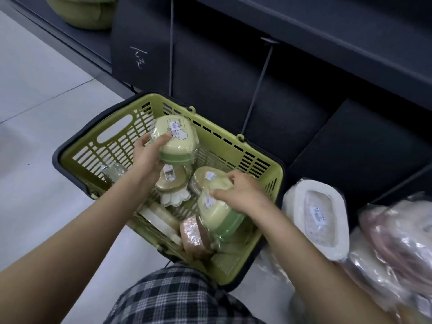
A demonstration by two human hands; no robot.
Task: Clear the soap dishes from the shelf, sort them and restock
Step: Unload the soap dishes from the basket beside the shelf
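**A:** Why is the left hand (149, 157) up like that?

**B:** Its fingers are curled round a wrapped soap dish (174, 140), cream lid over a green base, held above the far part of the basket (77, 146). Raised and tilted that way, its label faces the person, so I'd judge it is being checked for sorting.

**A:** And the right hand (243, 192)?

**B:** Lower, on the right side of the basket, fingers pinching the wrapper of a second green dish (217, 213) that lies among the others. It looks like a matching pair being gathered, but that is my reading.

**A:** Where are the rest?

**B:** Mostly in the basket on the floor: a brownish dish (171, 181) under the left hand, a pink one (194, 232) at the near edge, a pale one beside it. To the right, on the floor, a white dish (315, 216) leans against the dark shelf unit (304, 78), with wrapped pinkish packs (397, 230) near it, perhaps piles already sorted.

**A:** What can't you make out?

**B:** The label print is too small to read. Wrapping glare blurs shapes in the basket bottom. The packs on the right are cut off by the frame. The chalk scrawl on the shelf panel is illegible.
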